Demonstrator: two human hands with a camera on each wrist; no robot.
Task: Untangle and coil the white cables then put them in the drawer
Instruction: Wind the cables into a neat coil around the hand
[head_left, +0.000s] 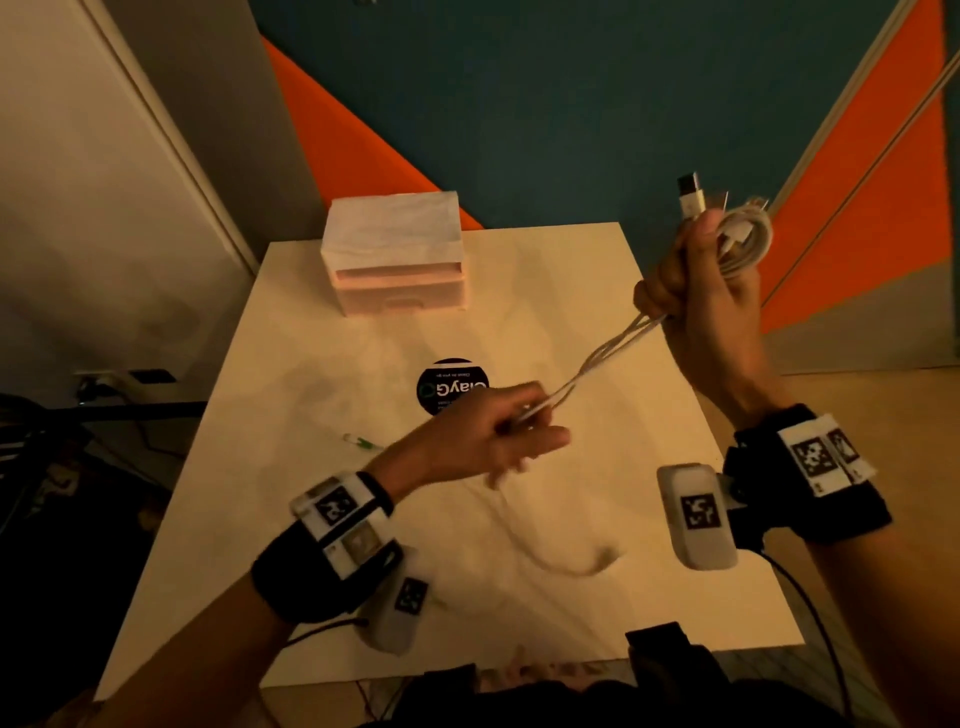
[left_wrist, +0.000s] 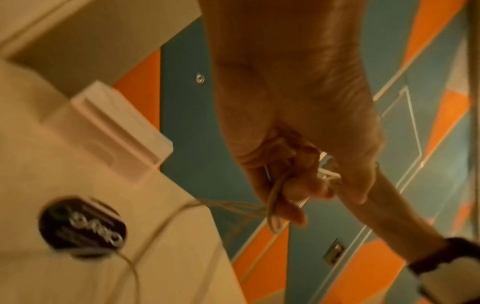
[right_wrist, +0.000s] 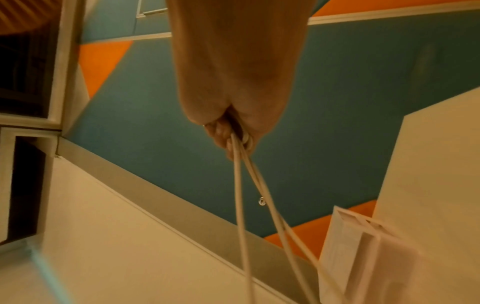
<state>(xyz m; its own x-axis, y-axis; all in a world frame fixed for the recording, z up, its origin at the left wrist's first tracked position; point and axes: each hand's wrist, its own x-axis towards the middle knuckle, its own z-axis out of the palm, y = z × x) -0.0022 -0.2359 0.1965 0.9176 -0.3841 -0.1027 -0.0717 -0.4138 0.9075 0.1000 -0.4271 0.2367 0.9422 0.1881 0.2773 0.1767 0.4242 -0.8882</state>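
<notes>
Left hand (head_left: 483, 441) nearest, grip pinching strands of the white cables (head_left: 602, 358) above the bench (head_left: 519, 519). Strands run up to the right hand (head_left: 701, 291), grip curled round the coiled part. Drawer unit (head_left: 400, 260) at far bench edge, drawers closed, contents hidden.

White cables (head_left: 613, 349) are seen above a cream table (head_left: 332, 332); a pale pink drawer unit (head_left: 397, 260) is backed by teal-and-orange wall panels (head_left: 571, 104).
</notes>
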